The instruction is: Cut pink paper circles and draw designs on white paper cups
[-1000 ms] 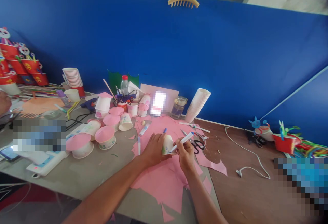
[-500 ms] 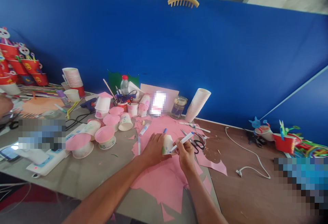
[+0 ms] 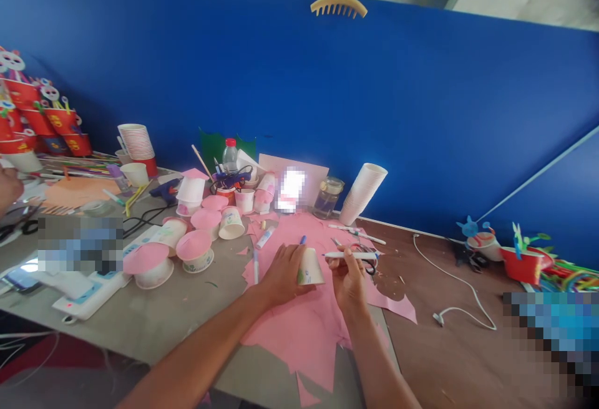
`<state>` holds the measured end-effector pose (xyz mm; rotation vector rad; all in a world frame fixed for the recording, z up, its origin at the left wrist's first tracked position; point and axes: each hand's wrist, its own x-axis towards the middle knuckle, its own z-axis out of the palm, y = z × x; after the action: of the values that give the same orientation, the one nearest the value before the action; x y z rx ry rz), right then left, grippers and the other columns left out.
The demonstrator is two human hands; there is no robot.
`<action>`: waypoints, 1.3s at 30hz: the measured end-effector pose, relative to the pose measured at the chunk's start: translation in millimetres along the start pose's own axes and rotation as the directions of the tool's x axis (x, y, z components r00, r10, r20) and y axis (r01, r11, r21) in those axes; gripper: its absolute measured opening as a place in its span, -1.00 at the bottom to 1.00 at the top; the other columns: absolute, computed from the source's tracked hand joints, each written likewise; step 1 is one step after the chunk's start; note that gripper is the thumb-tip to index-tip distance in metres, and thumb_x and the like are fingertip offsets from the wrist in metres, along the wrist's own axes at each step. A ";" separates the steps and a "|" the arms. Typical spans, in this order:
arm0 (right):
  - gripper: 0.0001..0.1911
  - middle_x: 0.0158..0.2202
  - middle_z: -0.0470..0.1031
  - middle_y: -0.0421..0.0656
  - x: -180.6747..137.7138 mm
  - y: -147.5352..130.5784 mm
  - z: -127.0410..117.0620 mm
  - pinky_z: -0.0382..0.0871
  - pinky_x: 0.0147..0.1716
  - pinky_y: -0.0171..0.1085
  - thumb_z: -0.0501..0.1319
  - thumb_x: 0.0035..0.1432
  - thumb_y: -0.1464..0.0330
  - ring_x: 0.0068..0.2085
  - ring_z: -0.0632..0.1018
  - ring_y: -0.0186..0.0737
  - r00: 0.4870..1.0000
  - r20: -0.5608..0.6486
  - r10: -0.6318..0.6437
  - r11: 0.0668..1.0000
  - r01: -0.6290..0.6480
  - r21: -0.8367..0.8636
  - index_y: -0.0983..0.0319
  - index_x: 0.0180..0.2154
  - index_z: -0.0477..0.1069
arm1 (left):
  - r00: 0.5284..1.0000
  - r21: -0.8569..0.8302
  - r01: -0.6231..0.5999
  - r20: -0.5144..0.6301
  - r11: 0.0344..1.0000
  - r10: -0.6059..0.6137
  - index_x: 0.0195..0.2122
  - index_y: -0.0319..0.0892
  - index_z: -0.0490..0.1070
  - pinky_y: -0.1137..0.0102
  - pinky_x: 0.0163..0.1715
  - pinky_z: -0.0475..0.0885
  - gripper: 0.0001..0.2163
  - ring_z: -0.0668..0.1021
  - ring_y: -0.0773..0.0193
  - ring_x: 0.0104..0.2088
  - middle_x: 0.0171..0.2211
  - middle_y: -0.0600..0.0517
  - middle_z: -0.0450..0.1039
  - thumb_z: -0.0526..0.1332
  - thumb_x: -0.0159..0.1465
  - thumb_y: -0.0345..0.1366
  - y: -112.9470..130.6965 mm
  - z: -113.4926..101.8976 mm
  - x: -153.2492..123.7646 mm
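Observation:
My left hand (image 3: pixel 283 272) is wrapped round an upturned white paper cup (image 3: pixel 310 267) that stands on a sheet of pink paper (image 3: pixel 304 325). Just right of the cup, my right hand (image 3: pixel 349 278) pinches a white marker (image 3: pixel 352 254), which lies nearly level with its tip pointing left, a little clear of the cup. Black-handled scissors (image 3: pixel 369 265) lie behind my right hand, partly hidden by it.
Upturned cups topped with pink discs (image 3: pixel 193 250) crowd the left. A tall stack of white cups (image 3: pixel 362 192) leans at the back by a glass jar (image 3: pixel 327 196). A white cable (image 3: pixel 461 290) crosses the brown table. Another person's hand (image 3: pixel 8 187) shows at far left.
My right hand has drawn the marker away from the cup and turned it from slanted to nearly level. The left hand keeps its hold on the cup.

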<state>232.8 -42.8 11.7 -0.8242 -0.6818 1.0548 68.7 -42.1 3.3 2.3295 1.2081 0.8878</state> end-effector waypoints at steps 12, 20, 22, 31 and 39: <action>-0.68 -0.58 0.40 -0.31 -5.1 2.1 -4.0 0.32 -0.25 -0.19 0.18 0.12 0.25 -0.46 0.43 -0.27 0.990 0.049 -0.130 0.910 0.139 -0.390 0.24 -0.09 0.37 | 0.999 0.003 0.023 0.039 1.000 -0.023 0.24 -0.13 -0.01 -0.13 0.13 0.16 -0.17 0.30 -0.13 0.13 0.13 -0.22 0.23 0.39 0.01 -0.09 4.7 -3.5 -0.1; -0.72 -0.42 0.51 -0.17 -1.1 18.0 -11.3 0.38 -0.19 -0.12 0.11 0.14 0.31 -0.33 0.54 -0.16 0.916 0.242 -0.321 0.668 0.400 -0.627 0.23 -0.10 0.30 | 1.000 -0.001 0.012 0.004 1.000 -0.012 0.24 -0.13 0.01 -0.09 0.11 0.21 -0.21 0.31 -0.10 0.11 0.09 -0.21 0.24 0.37 0.04 -0.13 1.9 -4.2 -0.6; -0.71 -0.39 0.53 -0.15 0.3 21.1 -14.2 0.39 -0.18 -0.11 0.09 0.15 0.33 -0.31 0.54 -0.16 0.884 0.329 -0.331 0.591 0.466 -0.658 0.23 -0.07 0.29 | 0.999 0.002 0.001 -0.034 1.000 -0.001 0.26 -0.12 -0.03 -0.07 0.10 0.22 -0.20 0.33 -0.08 0.10 0.07 -0.20 0.26 0.35 0.07 -0.13 -1.1 -3.2 -1.1; -0.72 -0.36 0.55 -0.11 0.1 18.8 -14.4 0.42 -0.19 -0.14 0.07 0.17 0.35 -0.29 0.56 -0.15 0.873 0.369 -0.319 0.517 0.487 -0.704 0.24 -0.06 0.29 | 0.992 0.051 0.066 -0.112 0.997 -0.060 0.26 -0.14 0.02 0.00 0.08 0.28 -0.25 0.34 -0.08 0.10 0.08 -0.21 0.29 0.31 0.10 -0.07 -9.8 1.6 -1.6; -0.68 -0.27 0.52 -0.07 1.6 26.1 -17.8 0.44 -0.20 -0.14 0.09 0.21 0.26 -0.27 0.55 -0.16 0.897 0.338 -0.287 0.581 0.443 -0.683 0.24 -0.03 0.30 | 0.997 0.077 0.064 -0.053 0.995 -0.060 0.29 -0.16 -0.06 -0.05 0.17 0.15 -0.19 0.37 -0.10 0.12 0.10 -0.22 0.33 0.28 0.11 0.01 -7.6 -1.6 -0.6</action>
<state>235.6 -38.9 -19.6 -1.2245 -1.4522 0.4281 62.9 -38.3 -0.1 2.3291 1.3515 0.8987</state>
